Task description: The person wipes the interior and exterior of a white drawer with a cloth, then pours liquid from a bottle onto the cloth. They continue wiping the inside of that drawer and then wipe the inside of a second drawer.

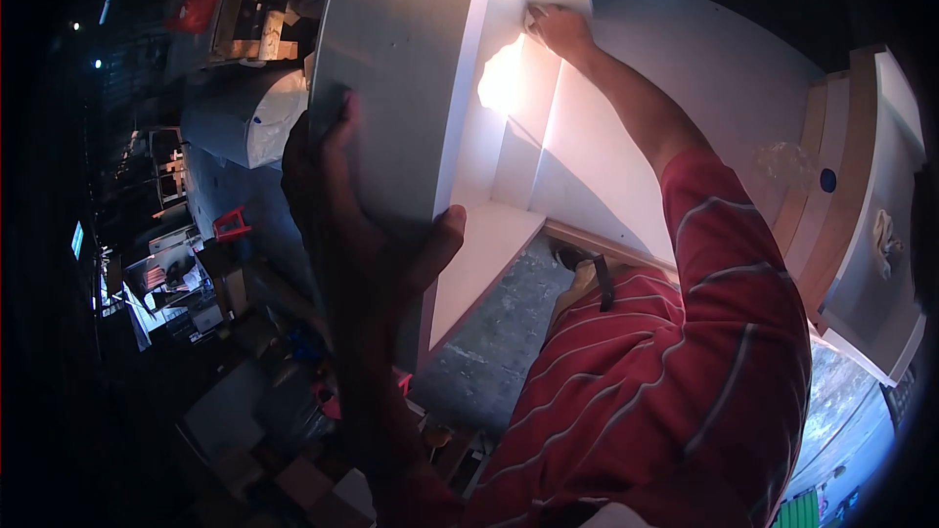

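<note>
A pale cabinet-like piece made of panels stands before me in the head view. My left hand point(367, 220) is in shadow, with its fingers spread across the grey outer face of the side panel point(406, 59). Its thumb lies by the panel's front edge. My right hand point(561, 31) reaches inside, near the upper corner where the inner panels meet. Its fingers are closed around a small whitish thing that I cannot make out. Bright light falls on the inner panel point(504, 78) just below that hand.
At the right stands another panelled piece point(866, 205) with a crumpled cloth point(886, 244) on it. A red stool point(232, 225) and a wrapped white bundle point(249, 117) are at the left. Dark floor point(489, 362) shows below the cabinet; clutter lies at the lower left.
</note>
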A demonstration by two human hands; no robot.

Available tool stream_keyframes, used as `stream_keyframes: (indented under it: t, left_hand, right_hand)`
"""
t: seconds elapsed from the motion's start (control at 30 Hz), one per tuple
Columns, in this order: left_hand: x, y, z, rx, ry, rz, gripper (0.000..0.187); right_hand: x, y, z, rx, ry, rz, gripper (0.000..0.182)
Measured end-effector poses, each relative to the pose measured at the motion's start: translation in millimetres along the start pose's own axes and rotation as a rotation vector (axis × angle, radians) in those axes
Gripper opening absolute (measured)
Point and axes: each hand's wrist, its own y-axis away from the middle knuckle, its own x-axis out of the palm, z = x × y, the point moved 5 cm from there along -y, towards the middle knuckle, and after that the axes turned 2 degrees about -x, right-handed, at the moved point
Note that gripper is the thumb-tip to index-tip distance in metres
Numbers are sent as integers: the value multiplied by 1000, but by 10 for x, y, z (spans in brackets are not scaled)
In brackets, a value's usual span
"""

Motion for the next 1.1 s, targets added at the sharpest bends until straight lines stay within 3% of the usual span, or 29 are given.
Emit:
stream_keyframes:
  t: [0.13,0.2,0.23,0.27,0.3,0.33,0.37,0.43,0.47,0.53,0.57,0.63,0.73,0.77,0.83,0.87,0.9,0.97,1.1]
  left_hand:
    - [10,22,8,-19,-26,9,84]
    - [5,6,-1,-2,-15,7,84]
    - [4,13,-8,6,-7,9,84]
    - [1,21,1,5,-4,7,84]
    - [-1,21,16,19,13,0,86]
    - [-8,12,24,33,27,-8,87]
    - [-7,14,31,33,25,-7,87]
    - [-3,20,43,39,-1,-13,87]
    - [-3,3,50,37,-1,-11,87]
    - [0,19,52,61,3,-17,86]
    - [8,34,49,47,5,-2,86]
    - [14,21,45,23,29,0,85]
    - [28,7,40,70,40,0,85]
    - [24,-1,36,82,36,-9,86]
    - [24,12,49,80,41,-12,85]
    - [25,13,54,83,45,-22,84]
    - [32,11,58,82,48,-23,84]
    - [32,7,62,80,74,-25,82]
    - [34,13,53,78,38,-35,82]
  right_hand:
    - [-17,259,292,55,-129,96,34]
    - [-201,616,641,-43,-222,137,28]
    - [-114,842,836,-238,-206,87,25]
    - [-204,1083,1008,-264,-294,66,22]
    - [-221,1344,1168,-433,-293,41,24]
    - [239,1527,1281,-154,-782,386,29]
    - [-230,1660,1421,-613,-428,468,27]
    - [-409,1647,1335,-649,-522,639,25]
    - [-184,1505,1147,-400,-1007,525,24]
    - [-165,1199,724,-40,-1032,242,24]
    - [-514,999,582,26,-598,104,25]
    - [-368,881,517,173,-337,-29,25]
    - [-129,1095,1109,-173,-220,194,28]
    - [-159,1261,1295,-113,-315,218,26]
    - [-315,1624,1602,-266,-376,239,24]
    - [-280,1776,1741,-230,-519,317,23]
    - [-310,1919,1926,-466,-433,361,21]
    - [-381,2050,2075,-505,-570,418,21]
    - [-342,1943,2024,-614,-566,502,20]
